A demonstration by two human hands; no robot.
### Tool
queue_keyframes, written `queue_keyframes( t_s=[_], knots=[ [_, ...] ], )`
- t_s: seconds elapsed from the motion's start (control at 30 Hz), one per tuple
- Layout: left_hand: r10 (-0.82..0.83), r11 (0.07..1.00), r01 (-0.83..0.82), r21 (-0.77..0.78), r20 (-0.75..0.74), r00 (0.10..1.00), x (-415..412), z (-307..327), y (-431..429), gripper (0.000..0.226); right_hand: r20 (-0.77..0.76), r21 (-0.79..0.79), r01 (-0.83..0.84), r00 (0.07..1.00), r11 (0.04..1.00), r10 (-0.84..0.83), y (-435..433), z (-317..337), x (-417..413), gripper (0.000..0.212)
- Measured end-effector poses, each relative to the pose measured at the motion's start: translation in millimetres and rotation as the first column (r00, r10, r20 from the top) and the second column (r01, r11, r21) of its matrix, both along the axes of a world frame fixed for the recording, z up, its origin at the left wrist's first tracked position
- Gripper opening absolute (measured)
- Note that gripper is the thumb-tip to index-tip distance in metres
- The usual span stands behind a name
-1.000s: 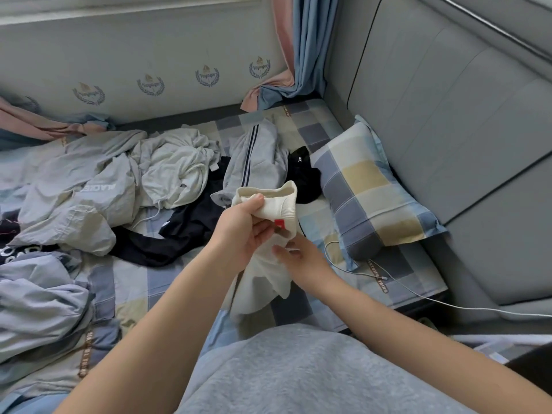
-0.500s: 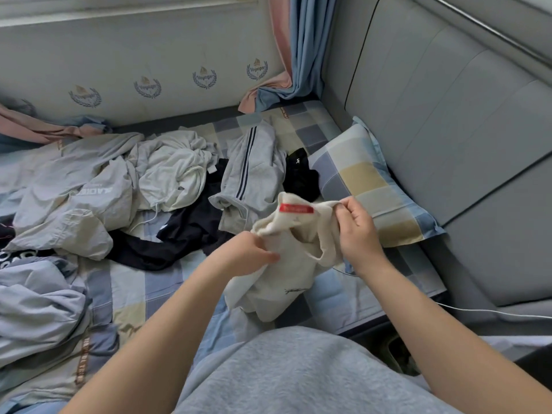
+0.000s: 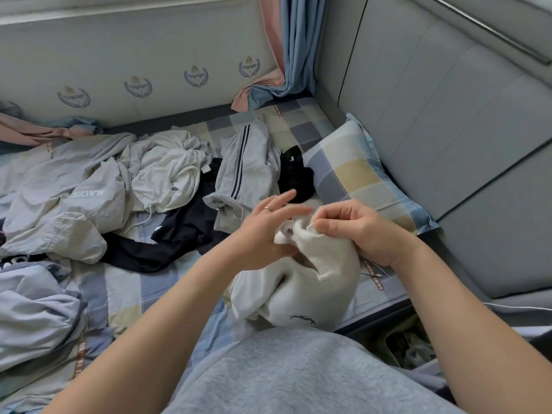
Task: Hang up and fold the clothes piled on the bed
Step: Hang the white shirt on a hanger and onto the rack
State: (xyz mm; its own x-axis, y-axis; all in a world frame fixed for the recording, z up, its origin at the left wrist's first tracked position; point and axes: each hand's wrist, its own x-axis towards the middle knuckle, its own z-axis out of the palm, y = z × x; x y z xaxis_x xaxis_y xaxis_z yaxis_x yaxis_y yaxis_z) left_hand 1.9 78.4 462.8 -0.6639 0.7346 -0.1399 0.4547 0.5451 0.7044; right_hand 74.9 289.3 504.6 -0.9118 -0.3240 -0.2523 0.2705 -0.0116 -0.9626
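Frame centre: right hand [image 3: 360, 231] pinches cream knit garment [image 3: 316, 285], left hand [image 3: 265, 231] fingers [image 3: 285, 196] splayed beside it; grey striped trousers [image 3: 245, 171], small black garment [image 3: 295, 176], checked pillow [image 3: 355, 174] crowd behind.

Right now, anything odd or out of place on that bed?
A thin white cable lies loose on the sheet beside the checked pillow, its plug end just below the right hand, which pinches the cream garment. It might snag in the cloth. Otherwise only unfolded clothes.
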Motion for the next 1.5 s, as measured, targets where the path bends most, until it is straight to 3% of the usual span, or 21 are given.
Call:
queue_keyframes(
  t_s=[0.1, 0.17, 0.33, 0.43, 0.5, 0.63, 0.67, 0.73, 0.8, 0.83, 0.87, 0.97, 1.03, 1.1, 1.2, 1.27, 1.4, 1.5],
  knots=[
    [-0.049, 0.997, 0.051, -0.066, 0.034, 0.998, 7, -5, 8, 0.038, 0.03, 0.0, -0.06, 0.998, 0.998, 0.06, 8, 4, 3, 0.017],
    [-0.071, 0.995, 0.07, -0.068, -0.015, 0.997, 9, -6, 9, 0.026, 0.046, 0.02, -0.038, 0.998, 0.999, 0.038, 16, 6, 8, 0.016],
    [0.049, 0.995, -0.05, -0.081, -0.02, 0.999, 13, -17, 3, 0.027, -0.016, 0.225, 0.212, 0.977, 0.951, -0.214, 31, -5, 31, 0.022],
    [0.028, 0.978, -0.058, -0.201, -0.15, 0.988, 14, -33, -8, 0.024, -0.072, 0.315, 0.345, 0.937, 0.884, -0.341, 33, -23, 45, 0.024],
    [0.056, 0.942, -0.128, -0.31, -0.231, 0.971, 11, -44, -20, 0.007, -0.061, 0.346, 0.399, 0.913, 0.849, -0.404, 30, -37, 55, 0.024],
    [0.155, 0.874, -0.276, -0.4, -0.31, 0.938, 10, -61, -51, 0.007, -0.068, 0.445, 0.48, 0.86, 0.756, -0.507, 9, -60, 74, 0.023],
    [0.163, 0.885, -0.266, -0.381, -0.281, 0.946, 10, -64, -58, 0.017, -0.083, 0.464, 0.511, 0.838, 0.724, -0.539, 1, -64, 78, 0.022],
    [0.254, 0.939, -0.264, -0.22, -0.072, 0.965, 10, -63, -70, 0.029, -0.118, 0.507, 0.577, 0.782, 0.64, -0.612, -18, -70, 85, 0.022],
    [0.311, 0.95, -0.305, -0.064, 0.107, 0.944, 12, -55, -80, 0.026, -0.165, 0.573, 0.606, 0.745, 0.552, -0.646, -41, -71, 90, 0.019],
    [0.316, 0.949, -0.316, -0.017, 0.121, 0.941, 14, -50, -85, 0.025, -0.183, 0.6, 0.608, 0.737, 0.52, -0.651, -55, -70, 94, 0.012],
    [0.306, 0.95, -0.311, 0.023, 0.121, 0.944, 15, -44, -91, 0.024, -0.187, 0.606, 0.606, 0.739, 0.516, -0.647, -71, -69, 97, 0.002],
    [0.177, 0.974, -0.194, 0.116, 0.141, 0.974, 18, -18, -106, 0.022, -0.209, 0.57, 0.586, 0.781, 0.576, -0.588, -127, -62, 108, 0.044],
    [0.055, 0.984, -0.077, 0.158, 0.139, 0.989, 23, 1, -119, 0.022, -0.181, 0.499, 0.564, 0.811, 0.658, -0.557, -173, -59, 108, 0.06],
    [-0.045, 0.98, 0.023, 0.195, 0.109, 0.993, 32, 15, -135, 0.02, -0.111, 0.448, 0.575, 0.795, 0.685, -0.596, -219, -71, 106, 0.05],
    [-0.184, 0.962, 0.148, 0.231, 0.142, 0.973, 50, 27, -166, 0.018, -0.113, 0.567, 0.642, 0.681, 0.516, -0.723, -275, -99, 110, 0.012],
    [-0.238, 0.953, 0.191, 0.235, 0.194, 0.952, 62, 32, -183, 0.018, -0.118, 0.65, 0.628, 0.639, 0.428, -0.76, -297, -114, 124, 0.011],
    [-0.327, 0.938, 0.28, 0.207, 0.248, 0.912, 75, 32, -203, 0.022, -0.057, 0.751, 0.549, 0.607, 0.367, -0.792, -315, -132, 165, 0.008],
    [-0.4, 0.916, 0.382, 0.12, 0.251, 0.882, 81, 21, -209, 0.018, 0.0, 0.768, 0.554, 0.504, 0.323, -0.864, -317, -130, 198, 0.009]
  ],
)
